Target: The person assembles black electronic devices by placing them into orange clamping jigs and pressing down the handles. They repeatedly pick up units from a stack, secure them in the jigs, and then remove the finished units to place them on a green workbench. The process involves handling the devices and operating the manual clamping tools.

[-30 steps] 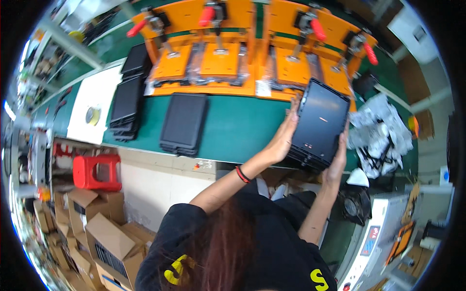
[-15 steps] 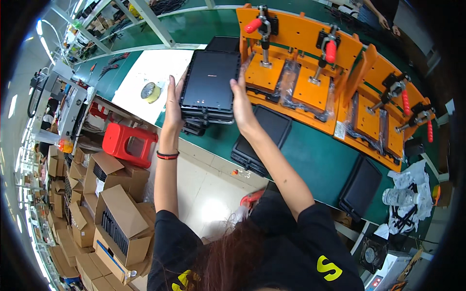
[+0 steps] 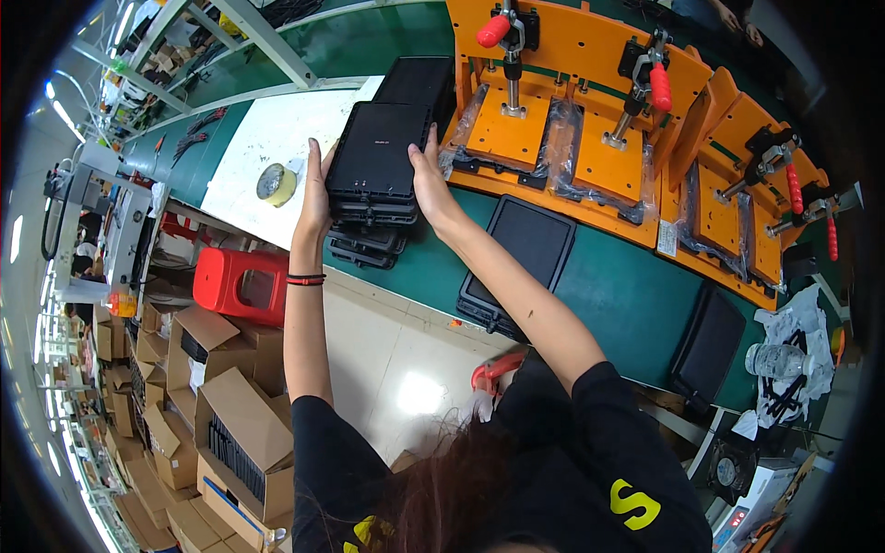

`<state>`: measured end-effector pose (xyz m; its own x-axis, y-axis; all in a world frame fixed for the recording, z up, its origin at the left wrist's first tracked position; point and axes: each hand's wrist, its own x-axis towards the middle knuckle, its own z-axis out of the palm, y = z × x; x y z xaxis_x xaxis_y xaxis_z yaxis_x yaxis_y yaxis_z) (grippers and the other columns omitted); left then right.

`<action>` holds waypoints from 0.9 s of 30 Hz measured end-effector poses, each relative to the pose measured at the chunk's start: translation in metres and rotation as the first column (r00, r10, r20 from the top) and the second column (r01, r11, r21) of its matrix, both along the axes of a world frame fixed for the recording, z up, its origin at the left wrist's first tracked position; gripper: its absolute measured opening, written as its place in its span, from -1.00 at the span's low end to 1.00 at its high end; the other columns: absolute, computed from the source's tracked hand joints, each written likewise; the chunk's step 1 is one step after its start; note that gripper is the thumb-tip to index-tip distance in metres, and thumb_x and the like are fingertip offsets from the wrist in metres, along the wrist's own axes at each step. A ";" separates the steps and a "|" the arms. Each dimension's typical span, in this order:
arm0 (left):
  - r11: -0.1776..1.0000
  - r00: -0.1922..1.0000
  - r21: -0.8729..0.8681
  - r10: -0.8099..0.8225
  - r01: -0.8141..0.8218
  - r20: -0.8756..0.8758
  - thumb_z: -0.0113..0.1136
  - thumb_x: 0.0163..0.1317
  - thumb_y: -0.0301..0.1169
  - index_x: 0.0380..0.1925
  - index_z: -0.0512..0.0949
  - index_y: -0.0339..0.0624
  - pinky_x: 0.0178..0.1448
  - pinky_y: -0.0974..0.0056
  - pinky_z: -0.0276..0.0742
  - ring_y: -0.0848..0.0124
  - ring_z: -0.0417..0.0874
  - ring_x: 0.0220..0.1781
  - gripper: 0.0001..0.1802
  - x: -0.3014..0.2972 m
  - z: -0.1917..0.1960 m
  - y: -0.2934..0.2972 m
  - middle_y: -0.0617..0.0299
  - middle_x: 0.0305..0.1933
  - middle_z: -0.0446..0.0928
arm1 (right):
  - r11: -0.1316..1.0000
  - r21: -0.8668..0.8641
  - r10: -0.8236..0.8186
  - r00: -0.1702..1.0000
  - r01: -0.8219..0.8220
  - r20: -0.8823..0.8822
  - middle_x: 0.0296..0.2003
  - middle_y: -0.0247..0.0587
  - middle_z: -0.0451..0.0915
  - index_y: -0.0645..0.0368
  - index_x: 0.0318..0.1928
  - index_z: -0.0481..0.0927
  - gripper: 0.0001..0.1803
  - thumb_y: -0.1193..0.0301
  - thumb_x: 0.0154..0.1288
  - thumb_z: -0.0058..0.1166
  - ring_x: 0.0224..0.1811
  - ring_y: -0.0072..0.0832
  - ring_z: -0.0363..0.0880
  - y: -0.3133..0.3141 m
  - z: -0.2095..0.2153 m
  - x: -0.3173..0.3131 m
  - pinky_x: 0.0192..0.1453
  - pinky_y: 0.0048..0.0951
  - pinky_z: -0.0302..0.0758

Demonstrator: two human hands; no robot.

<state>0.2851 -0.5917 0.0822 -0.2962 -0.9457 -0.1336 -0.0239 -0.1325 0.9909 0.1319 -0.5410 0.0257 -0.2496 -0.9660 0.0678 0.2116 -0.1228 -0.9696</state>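
Note:
A flat black plastic case (image 3: 373, 164) with ribbed edges is held level between my two hands. My left hand (image 3: 315, 195) presses on its left side, and my right hand (image 3: 431, 187) grips the right side, thumb near the top edge. Right beneath it, more black cases (image 3: 367, 247) show their front edges; whether the held case rests on them I cannot tell. Just behind stands another black case (image 3: 415, 81). To the right of my right hand, a further black case (image 3: 521, 249) lies on the green bench (image 3: 613, 300), partly covered by my forearm.
Orange clamping fixtures (image 3: 590, 69) with red-handled toggle clamps line the bench's back right. A tape roll (image 3: 277, 184) sits on a white sheet (image 3: 249, 152). Farther right are a black case (image 3: 705, 346) and a clear bottle (image 3: 774, 361). A red stool (image 3: 241, 284) and cardboard boxes (image 3: 244, 419) stand left.
Both hands have lowered the case, which now looks smaller and sits over the cases beneath it. The whole view has shifted slightly.

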 end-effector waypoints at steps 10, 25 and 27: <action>0.998 0.994 0.053 0.023 -0.029 0.110 -0.53 0.30 0.32 0.31 0.11 -0.41 0.45 0.30 -0.01 0.18 0.18 0.41 -0.02 0.012 -0.007 -0.010 -0.08 0.38 0.17 | 0.994 0.106 -0.020 0.982 0.040 -0.187 0.44 0.10 -0.37 0.21 0.41 -0.39 -0.23 0.03 0.45 -0.46 0.48 0.02 -0.51 -0.009 -0.014 0.015 0.50 -0.13 -0.37; 0.801 0.951 -0.581 -0.277 0.148 -0.140 -0.36 0.40 -0.03 0.18 0.33 -0.38 0.47 0.05 0.00 0.11 0.24 0.38 -0.36 -0.119 -0.037 0.200 -0.13 0.29 0.29 | 0.805 -0.415 -0.593 0.612 0.424 -0.523 0.35 0.05 0.14 0.31 0.34 0.09 -0.41 0.44 0.34 -0.18 0.41 -0.11 0.08 0.270 0.053 -0.143 0.43 -0.25 0.04; 0.872 0.835 -0.285 -0.474 0.399 -0.280 -0.32 0.41 -0.06 0.22 0.27 -0.38 0.50 0.05 -0.08 0.11 0.17 0.42 -0.38 -0.170 -0.055 0.254 -0.11 0.34 0.21 | 0.586 -0.447 -0.771 0.297 0.676 -0.563 0.22 0.03 0.35 0.35 0.26 0.26 -0.51 0.43 0.35 -0.21 0.29 -0.22 0.30 0.335 0.055 -0.194 0.39 -0.31 0.12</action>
<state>0.1152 -0.3379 0.0276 -0.6754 -0.7008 0.2294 0.3022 0.0208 0.9530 -0.0617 -0.2057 0.0812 -0.6814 -0.3906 0.6190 -0.6738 0.0047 -0.7389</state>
